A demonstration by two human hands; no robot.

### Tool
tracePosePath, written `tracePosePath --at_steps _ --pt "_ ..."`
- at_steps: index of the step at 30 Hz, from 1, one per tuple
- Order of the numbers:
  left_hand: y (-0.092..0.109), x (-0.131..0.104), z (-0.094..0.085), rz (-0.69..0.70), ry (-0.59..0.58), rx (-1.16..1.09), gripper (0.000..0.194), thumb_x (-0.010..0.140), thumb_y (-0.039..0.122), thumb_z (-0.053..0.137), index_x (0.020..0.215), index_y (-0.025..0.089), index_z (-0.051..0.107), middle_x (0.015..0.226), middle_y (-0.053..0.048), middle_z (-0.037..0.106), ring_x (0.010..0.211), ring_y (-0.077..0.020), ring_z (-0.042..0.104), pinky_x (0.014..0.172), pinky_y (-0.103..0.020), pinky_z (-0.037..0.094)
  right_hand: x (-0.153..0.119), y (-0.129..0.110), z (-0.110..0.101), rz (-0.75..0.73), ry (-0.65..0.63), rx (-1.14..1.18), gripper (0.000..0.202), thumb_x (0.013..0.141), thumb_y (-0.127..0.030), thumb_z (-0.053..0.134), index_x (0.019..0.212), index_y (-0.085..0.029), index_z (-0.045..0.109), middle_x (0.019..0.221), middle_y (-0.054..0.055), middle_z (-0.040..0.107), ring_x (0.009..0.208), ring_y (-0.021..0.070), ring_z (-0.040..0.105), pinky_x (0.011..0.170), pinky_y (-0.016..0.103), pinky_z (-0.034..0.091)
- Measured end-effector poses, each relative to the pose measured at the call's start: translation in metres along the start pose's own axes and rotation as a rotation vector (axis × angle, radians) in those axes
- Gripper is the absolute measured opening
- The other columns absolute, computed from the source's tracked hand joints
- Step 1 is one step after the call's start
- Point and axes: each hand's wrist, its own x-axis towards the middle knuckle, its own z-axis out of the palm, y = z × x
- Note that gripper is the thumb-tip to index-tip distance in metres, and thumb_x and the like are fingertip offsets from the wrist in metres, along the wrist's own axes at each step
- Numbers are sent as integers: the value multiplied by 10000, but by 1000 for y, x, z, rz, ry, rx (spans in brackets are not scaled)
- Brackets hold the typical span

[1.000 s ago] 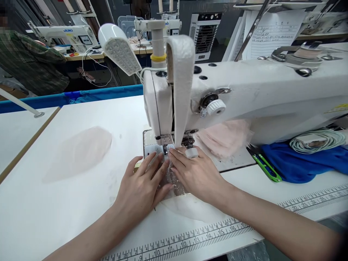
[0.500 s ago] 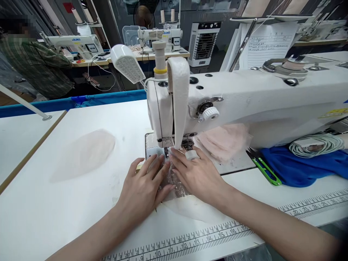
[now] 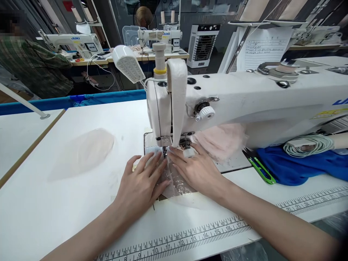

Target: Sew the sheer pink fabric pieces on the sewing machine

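My left hand (image 3: 140,181) lies flat with its fingers spread just left of the presser foot (image 3: 164,152). On the other side my right hand (image 3: 199,172) rests flat, fingers stretched toward the needle area. Between them, sheer pale fabric (image 3: 169,187) runs under the foot of the white sewing machine (image 3: 231,96); both hands press down on it or right beside it. My fingers partly hide the fabric and the needle. A heap of sheer pink fabric pieces (image 3: 221,139) sits behind my right hand, under the machine arm.
A single sheer fabric piece (image 3: 89,152) lies on the left of the white table. Green thread snips (image 3: 262,170), a blue cloth (image 3: 293,166) and a coiled cord (image 3: 307,145) are at right. A printed ruler (image 3: 201,237) lines the front edge. Another person (image 3: 35,69) is at the far left.
The sheer fabric has moved forward toward the presser foot, and less of it shows in front of my hands. Both hands stay close to the foot. The view has shifted slightly.
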Motion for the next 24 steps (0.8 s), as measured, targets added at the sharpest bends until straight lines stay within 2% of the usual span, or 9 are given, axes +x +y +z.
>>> tracePosePath --at_steps 3,5,6,9,11,16,19,21,24 --pt "-2 -1 -15 32 -12 -67 260 932 328 504 1114 194 631 1118 -56 683 902 -225 610 814 -401 396 -3 0 -24 59 -106 243 220 927 -166 478 989 -207 686 844 5 704 728 156 613 654 294 415" --pt "-6 -1 -25 71 -148 -166 297 885 414 562 1075 196 629 1049 -49 672 764 -192 595 709 -365 416 -6 -1 -41 52 -297 480 108 852 -335 635 821 -236 666 820 -38 672 688 134 593 555 249 357" --pt "-7 -2 -28 95 -222 -205 321 865 441 582 1072 199 623 1040 -48 658 725 -181 583 674 -352 422 -8 -1 -48 32 -380 549 162 773 -370 718 770 -227 642 813 -47 658 668 129 581 542 241 337" --pt "-12 -1 -31 119 -341 -286 182 925 340 502 1000 221 617 1021 -30 633 702 -160 570 647 -321 434 -9 0 -58 28 -488 596 121 768 -182 694 716 -196 585 816 -42 635 653 113 563 542 230 307" --pt "-12 1 -31 52 -383 -386 217 974 247 384 940 226 597 976 -15 631 727 -149 578 653 -293 440 -9 4 -58 102 -472 654 145 838 -114 572 713 -185 551 763 -35 621 617 99 555 532 225 305" --pt "-10 12 -38 -281 -555 -508 220 987 288 322 901 229 516 752 28 597 594 -125 542 528 -249 390 -9 15 -49 292 -380 823 187 941 -247 438 807 -192 557 625 -42 581 516 89 507 481 222 291" --pt "-12 22 -39 -267 -579 -467 149 944 271 395 975 232 535 827 12 607 609 -129 546 523 -253 383 -8 14 -45 248 -334 702 134 846 -279 600 751 -188 576 610 -40 570 532 97 485 466 224 261" --pt "-15 31 -35 -224 -579 -448 200 901 229 443 1066 233 556 871 -5 602 630 -131 550 532 -250 388 -7 11 -41 201 -267 623 140 836 -229 610 705 -181 596 595 -37 559 530 92 473 471 224 256" --pt "-21 44 -27 -187 -573 -436 224 855 157 445 976 207 626 789 -7 573 592 -116 511 517 -238 364 -5 8 -33 142 11 502 214 918 -194 516 779 -189 680 621 -20 573 546 85 476 486 226 257"
